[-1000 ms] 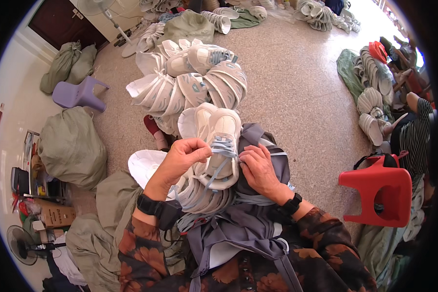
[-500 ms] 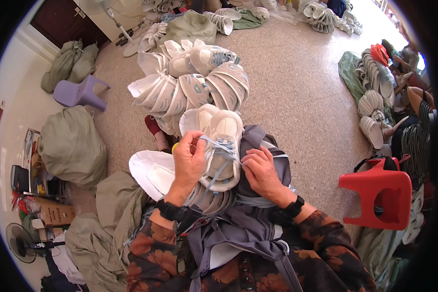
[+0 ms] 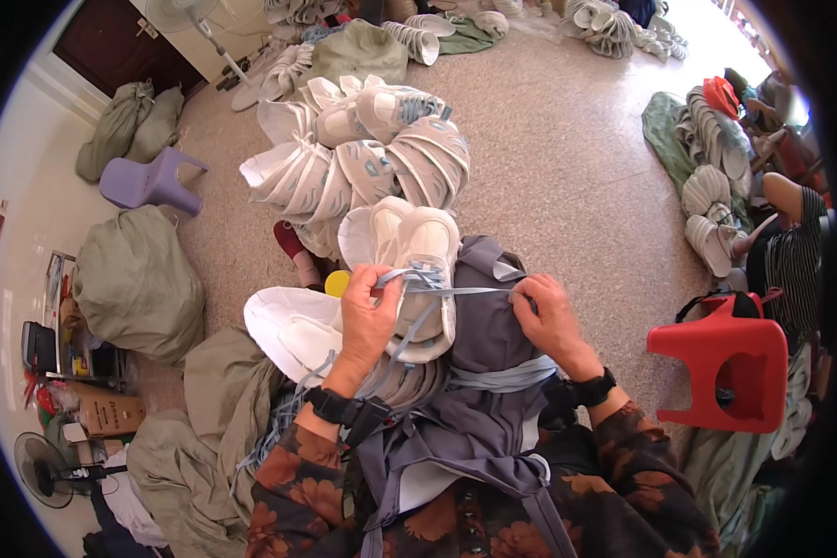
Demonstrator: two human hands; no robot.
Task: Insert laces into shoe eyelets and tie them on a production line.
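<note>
A cream sneaker (image 3: 428,244) rests on my lap, toe pointing away, with a matching shoe close on its left. Pale blue shoelace (image 3: 479,291) crosses its tongue and stretches out to the right. My left hand (image 3: 367,312), closed, pinches the lace at the shoe's left side. Off to the right, my right hand (image 3: 544,312) is closed on the other stretch of lace, which is pulled taut. Grey cloth (image 3: 493,325) covers my lap under that hand. Loose blue laces (image 3: 293,409) hang beside my left wrist, and white shoe uppers (image 3: 284,321) lie nearby.
A curved row of nested shoe uppers (image 3: 363,172) lies ahead. A red stool (image 3: 721,363) stands at right near a seated person (image 3: 790,246). To the left are a purple stool (image 3: 149,179), stuffed sacks (image 3: 139,279) and a fan (image 3: 42,470).
My right hand has moved away from the shoe to the right, drawing the lace out straight. My left hand stays near the shoe, having shifted slightly right and down.
</note>
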